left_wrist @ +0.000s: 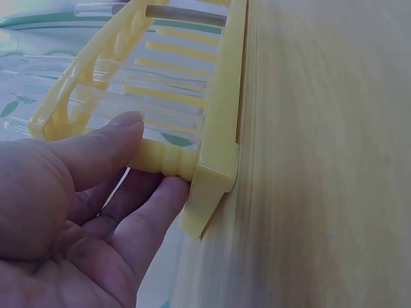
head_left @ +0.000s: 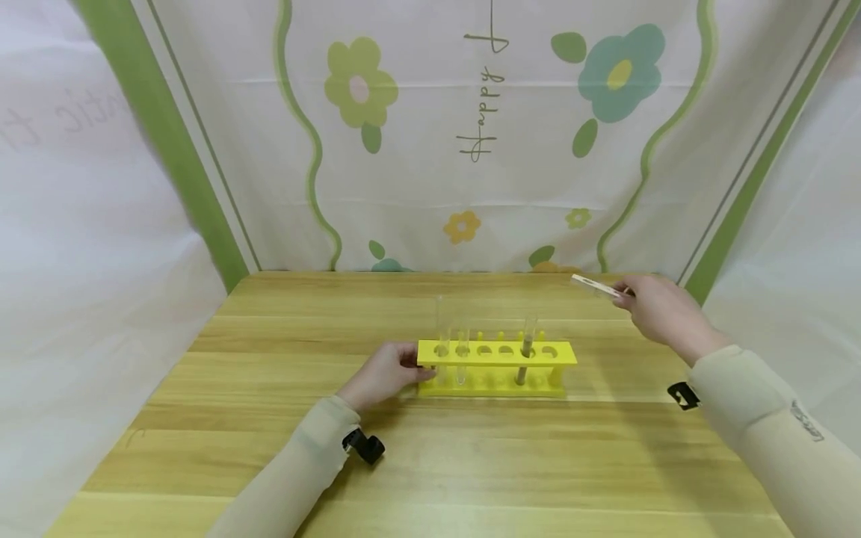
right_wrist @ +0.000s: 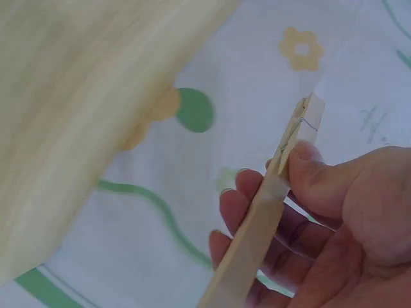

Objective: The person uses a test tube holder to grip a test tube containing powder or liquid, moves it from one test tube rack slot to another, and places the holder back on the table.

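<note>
My left hand (head_left: 383, 373) grips the left end post of a yellow test tube rack (head_left: 565, 354), which stands upright on the table. The left wrist view shows thumb and fingers around that post. Two clear test tubes, a taller one (head_left: 440, 317) and a shorter one (head_left: 461, 373), sit in the leftmost holes. Farther right in the rack is a test tube with dark grey contents (head_left: 521, 370). Off to the right, above the table's far edge, my right hand (head_left: 662, 310) holds a wooden test tube clamp (right_wrist: 253, 234) between thumb and fingers. No tube shows in the clamp's tip.
The wooden table (head_left: 430, 463) extends around the rack. Behind it hangs a white cloth (head_left: 417, 172) printed with flowers, and white cloth sides flank the table. A black strap mount (head_left: 363, 447) is on the left wrist, another (head_left: 683, 396) on the right.
</note>
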The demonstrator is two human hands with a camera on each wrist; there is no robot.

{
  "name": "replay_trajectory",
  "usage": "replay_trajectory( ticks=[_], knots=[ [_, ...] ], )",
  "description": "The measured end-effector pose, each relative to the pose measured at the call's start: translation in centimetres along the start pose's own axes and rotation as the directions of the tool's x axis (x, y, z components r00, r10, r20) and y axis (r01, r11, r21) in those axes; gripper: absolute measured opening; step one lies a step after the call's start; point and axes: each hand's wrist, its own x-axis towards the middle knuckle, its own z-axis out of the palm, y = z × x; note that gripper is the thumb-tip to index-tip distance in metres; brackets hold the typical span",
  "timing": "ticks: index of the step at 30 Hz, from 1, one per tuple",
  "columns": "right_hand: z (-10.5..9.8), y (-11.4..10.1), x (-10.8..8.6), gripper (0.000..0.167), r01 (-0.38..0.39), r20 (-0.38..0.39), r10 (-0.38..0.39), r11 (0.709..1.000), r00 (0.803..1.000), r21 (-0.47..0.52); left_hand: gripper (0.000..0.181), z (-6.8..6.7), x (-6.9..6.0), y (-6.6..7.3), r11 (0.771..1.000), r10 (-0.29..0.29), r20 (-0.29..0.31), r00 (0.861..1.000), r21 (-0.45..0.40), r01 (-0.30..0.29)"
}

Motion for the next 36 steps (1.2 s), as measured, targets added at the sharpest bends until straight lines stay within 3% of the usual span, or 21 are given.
replay_trajectory(
  ticks=[4,6,9,12,16,20,31,36],
  knots=[
    [-0.8,-2.2,-0.7,0.026,0.054,-0.097,-0.056,0.998,0.994,-0.026,0.015,0.0,-0.1,0.2,1.0,-0.003,0.003,1.0,0.01,0.003],
    [-1.0,-3.2,-1.2,0.025,0.102,-0.167,-0.11,0.993,0.98,-0.054,0.016,0.0,-0.1,0.3,1.0,-0.004,0.005,1.0,0.009,0.004],
    [-1.0,-4.5,-2.0,0.022,0.182,-0.284,-0.205,0.978,0.937,-0.106,0.016,-0.1,-0.2,0.3,1.0,-0.008,0.007,1.0,0.004,0.008],
    [-0.8,-5.2,-2.5,0.022,0.257,-0.377,-0.301,0.952,0.876,-0.165,0.017,-0.1,-0.1,0.2,1.0,-0.005,0.007,1.0,-0.004,0.005],
    [-0.5,-5.9,-2.8,0.021,0.312,-0.447,-0.377,0.926,0.811,-0.214,0.018,0.0,0.0,0.0,1.0,0.001,0.008,1.0,-0.016,-0.001],
    [-0.2,-6.2,-3.0,0.022,0.353,-0.482,-0.422,0.907,0.768,-0.23,0.019,-0.1,0.0,0.0,1.0,-0.002,0.013,1.0,-0.013,0.002],
    [0.6,-7.3,-3.3,0.023,0.452,-0.49,-0.51,0.859,0.707,-0.242,0.017,-0.2,0.0,0.1,1.0,-0.001,0.013,1.0,-0.005,0.001],
    [1.1,-7.6,-3.2,0.018,0.462,-0.468,-0.531,0.847,0.707,-0.264,0.01,-0.1,0.0,0.1,1.0,-0.011,0.013,1.0,-0.015,0.011]
  ],
)
